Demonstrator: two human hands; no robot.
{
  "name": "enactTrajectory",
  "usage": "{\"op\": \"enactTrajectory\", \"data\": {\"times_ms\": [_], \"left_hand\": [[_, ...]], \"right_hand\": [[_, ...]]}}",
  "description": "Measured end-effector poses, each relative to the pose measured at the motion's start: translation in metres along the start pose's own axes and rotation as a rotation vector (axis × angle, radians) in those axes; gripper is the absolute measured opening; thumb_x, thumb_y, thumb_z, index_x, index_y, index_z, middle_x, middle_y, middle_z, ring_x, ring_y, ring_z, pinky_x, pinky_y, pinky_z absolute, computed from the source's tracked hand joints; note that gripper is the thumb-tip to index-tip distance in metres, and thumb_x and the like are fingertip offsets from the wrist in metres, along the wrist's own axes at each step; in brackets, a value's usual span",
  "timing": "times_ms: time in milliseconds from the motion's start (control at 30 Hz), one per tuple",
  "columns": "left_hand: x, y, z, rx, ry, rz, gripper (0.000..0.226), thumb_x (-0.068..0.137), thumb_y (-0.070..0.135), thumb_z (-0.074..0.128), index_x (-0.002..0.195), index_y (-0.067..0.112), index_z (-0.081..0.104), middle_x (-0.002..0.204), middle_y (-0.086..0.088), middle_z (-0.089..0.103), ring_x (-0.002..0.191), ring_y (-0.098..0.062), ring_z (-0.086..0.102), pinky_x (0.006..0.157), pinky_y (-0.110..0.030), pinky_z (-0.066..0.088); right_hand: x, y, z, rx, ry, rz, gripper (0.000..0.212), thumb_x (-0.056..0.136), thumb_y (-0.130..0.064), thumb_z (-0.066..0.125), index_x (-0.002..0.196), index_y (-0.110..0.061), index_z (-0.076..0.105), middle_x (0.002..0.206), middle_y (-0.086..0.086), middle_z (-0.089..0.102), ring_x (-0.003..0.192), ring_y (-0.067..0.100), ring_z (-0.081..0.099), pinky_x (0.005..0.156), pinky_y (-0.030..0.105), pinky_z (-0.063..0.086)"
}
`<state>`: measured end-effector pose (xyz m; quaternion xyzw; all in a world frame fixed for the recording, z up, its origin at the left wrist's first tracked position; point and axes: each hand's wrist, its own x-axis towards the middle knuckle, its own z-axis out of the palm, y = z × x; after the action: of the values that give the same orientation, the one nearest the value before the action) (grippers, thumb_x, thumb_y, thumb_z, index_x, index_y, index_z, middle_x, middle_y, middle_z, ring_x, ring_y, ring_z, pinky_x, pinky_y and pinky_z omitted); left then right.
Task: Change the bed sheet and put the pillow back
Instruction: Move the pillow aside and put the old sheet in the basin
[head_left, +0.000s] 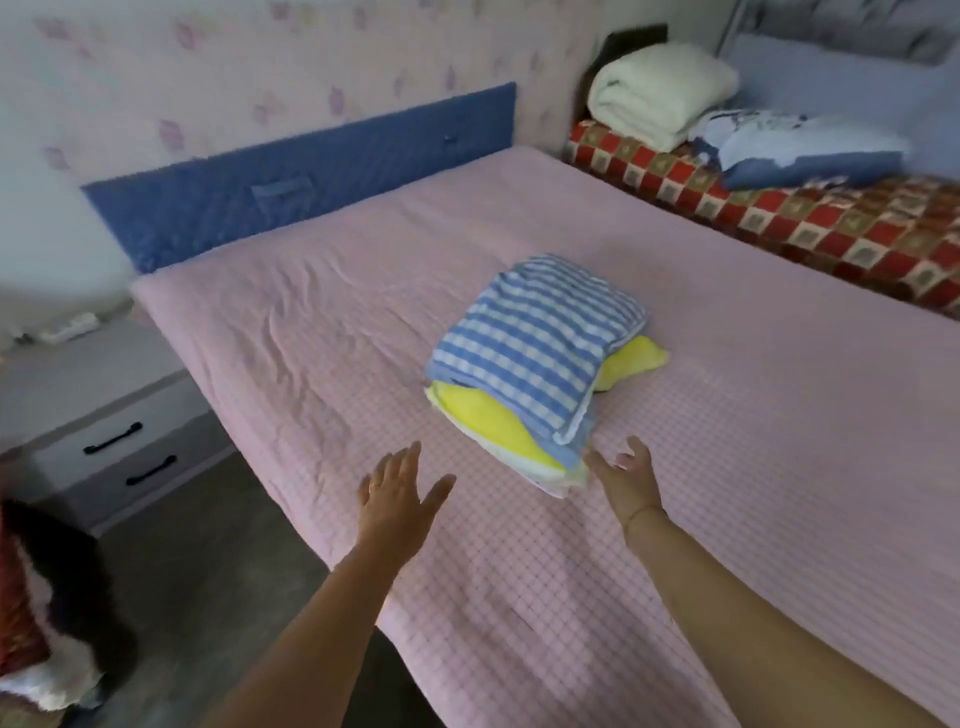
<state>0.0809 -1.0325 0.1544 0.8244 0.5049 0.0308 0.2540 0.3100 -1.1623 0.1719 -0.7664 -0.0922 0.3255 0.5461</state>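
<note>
A folded blue-and-white checked sheet (535, 348) lies in the middle of the bed on top of a folded yellow cloth (485, 421). The bed is covered by a pink quilted pad (322, 322). My left hand (397, 499) hovers open, fingers spread, just left of the folded pile and apart from it. My right hand (628, 480) is open at the pile's near right corner, fingertips close to the cloth edge. A blue-and-white pillow (800, 148) rests on the neighbouring red checked bed at the far right.
A blue padded headboard (291, 182) runs along the wall. A rolled white quilt (660, 96) sits on the red checked bed (831, 223). A grey bedside drawer unit (104, 415) stands at left. A heap of dark and red fabric (47, 613) lies on the floor.
</note>
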Motion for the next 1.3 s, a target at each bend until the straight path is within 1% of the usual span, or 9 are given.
{"op": "enactTrajectory", "data": {"times_ms": [67, 400, 633, 833, 933, 1033, 1067, 1167, 1300], "left_hand": [[0.035, 0.021, -0.002, 0.004, 0.001, 0.044, 0.075, 0.094, 0.063, 0.029, 0.155, 0.023, 0.011, 0.161, -0.003, 0.018, 0.149, -0.021, 0.011, 0.12, -0.043, 0.006], [0.225, 0.078, -0.01, -0.106, -0.106, 0.096, 0.073, 0.096, 0.057, 0.039, 0.155, 0.021, 0.015, 0.159, -0.007, 0.022, 0.146, -0.027, 0.018, 0.116, -0.045, 0.013], [0.374, 0.109, -0.008, -0.221, -0.195, 0.102, 0.076, 0.094, 0.059, 0.042, 0.154, 0.022, 0.015, 0.158, -0.01, 0.025, 0.143, -0.032, 0.025, 0.115, -0.05, 0.02], [0.459, 0.133, 0.015, -0.44, -0.355, 0.005, 0.085, 0.092, 0.06, 0.047, 0.155, 0.016, 0.01, 0.157, -0.01, 0.027, 0.141, -0.031, 0.032, 0.112, -0.049, 0.032], [0.482, 0.14, 0.028, -0.495, -0.386, -0.01, 0.073, 0.09, 0.054, 0.056, 0.147, 0.014, 0.034, 0.141, -0.009, 0.049, 0.125, -0.031, 0.051, 0.1, -0.043, 0.045], [0.498, 0.139, 0.033, -0.601, -0.46, -0.127, 0.055, 0.083, 0.052, 0.068, 0.119, 0.012, 0.06, 0.113, -0.011, 0.067, 0.101, -0.031, 0.064, 0.093, -0.047, 0.052], [0.499, 0.141, 0.031, -0.624, -0.489, -0.157, 0.049, 0.082, 0.049, 0.07, 0.111, 0.01, 0.063, 0.106, -0.012, 0.069, 0.097, -0.032, 0.066, 0.091, -0.047, 0.053], [0.494, 0.149, 0.029, -0.682, -0.544, -0.132, 0.036, 0.085, 0.042, 0.069, 0.101, 0.009, 0.067, 0.098, -0.014, 0.072, 0.091, -0.033, 0.068, 0.086, -0.048, 0.055], [0.464, 0.161, 0.021, -0.765, -0.561, -0.065, 0.03, 0.088, 0.04, 0.066, 0.101, 0.013, 0.066, 0.093, -0.011, 0.073, 0.087, -0.031, 0.069, 0.078, -0.045, 0.056]], "right_hand": [[0.029, -0.017, -0.007, 0.025, 0.022, 0.019, 0.084, 0.088, -0.027, 0.068, 0.153, -0.018, 0.016, 0.155, 0.011, 0.028, 0.137, 0.026, 0.036, 0.094, 0.032, 0.036], [0.155, -0.06, 0.02, 0.13, 0.13, 0.093, 0.102, 0.081, -0.046, 0.072, 0.155, -0.021, 0.006, 0.159, 0.007, 0.019, 0.141, 0.025, 0.031, 0.111, 0.04, 0.032], [0.247, -0.067, 0.057, 0.201, 0.22, 0.168, 0.089, 0.086, -0.036, 0.068, 0.152, -0.015, 0.013, 0.154, 0.011, 0.03, 0.137, 0.031, 0.037, 0.11, 0.043, 0.034], [0.304, -0.059, 0.063, 0.278, 0.24, 0.209, 0.085, 0.085, -0.042, 0.067, 0.15, -0.015, 0.019, 0.148, 0.008, 0.04, 0.129, 0.03, 0.046, 0.105, 0.042, 0.04], [0.323, -0.055, 0.063, 0.303, 0.24, 0.228, 0.082, 0.077, -0.049, 0.073, 0.142, -0.015, 0.035, 0.133, 0.004, 0.054, 0.118, 0.029, 0.056, 0.1, 0.045, 0.047], [0.333, -0.051, 0.059, 0.344, 0.165, 0.237, 0.099, 0.053, -0.066, 0.081, 0.133, -0.016, 0.052, 0.124, 0.003, 0.064, 0.106, 0.024, 0.064, 0.091, 0.041, 0.054], [0.334, -0.05, 0.056, 0.368, 0.126, 0.25, 0.095, 0.054, -0.065, 0.082, 0.132, -0.017, 0.055, 0.122, 0.005, 0.065, 0.104, 0.024, 0.065, 0.09, 0.041, 0.055], [0.33, -0.052, 0.048, 0.425, 0.023, 0.237, 0.054, 0.084, -0.04, 0.069, 0.131, -0.019, 0.054, 0.121, 0.006, 0.066, 0.105, 0.023, 0.065, 0.082, 0.036, 0.058], [0.303, -0.056, 0.028, 0.479, -0.032, 0.168, 0.044, 0.089, -0.033, 0.063, 0.13, -0.02, 0.056, 0.121, 0.004, 0.068, 0.109, 0.022, 0.065, 0.087, 0.036, 0.056]]}}
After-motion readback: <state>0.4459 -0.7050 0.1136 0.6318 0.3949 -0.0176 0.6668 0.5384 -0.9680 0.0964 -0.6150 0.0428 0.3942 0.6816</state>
